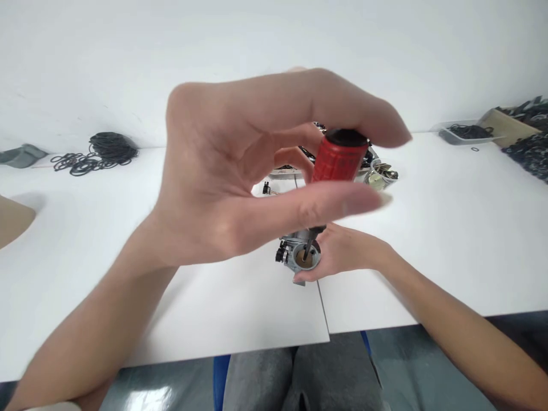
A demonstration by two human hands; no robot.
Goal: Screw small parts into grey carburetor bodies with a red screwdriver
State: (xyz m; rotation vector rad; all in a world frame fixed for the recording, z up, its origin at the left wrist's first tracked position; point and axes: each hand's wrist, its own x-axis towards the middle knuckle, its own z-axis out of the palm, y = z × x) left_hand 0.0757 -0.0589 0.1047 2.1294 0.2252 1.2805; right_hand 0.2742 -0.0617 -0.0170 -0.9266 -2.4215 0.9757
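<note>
Close to the camera, my left hand (214, 177) is curled around the red handle of a screwdriver (340, 157), thumb on one side and fingers on the other. Its black end cap faces up, and the shaft slants down into the round bore of a small grey metal throttle body (291, 257). A brass-coloured disc (305, 258) lies inside that bore, with the screwdriver's tip at it. My right hand (338, 251) grips the throttle body from the right, above the table. Black fittings stick out on the part's left side. My left hand hides some of the background.
On the white table (240, 308), black rubber rings (113, 149) are heaped at the back left. A cup of metal discs (381, 174) stands behind my right hand. At the back right are a clear tray (468, 131) and more black parts (531, 151). A seam crosses the tabletop.
</note>
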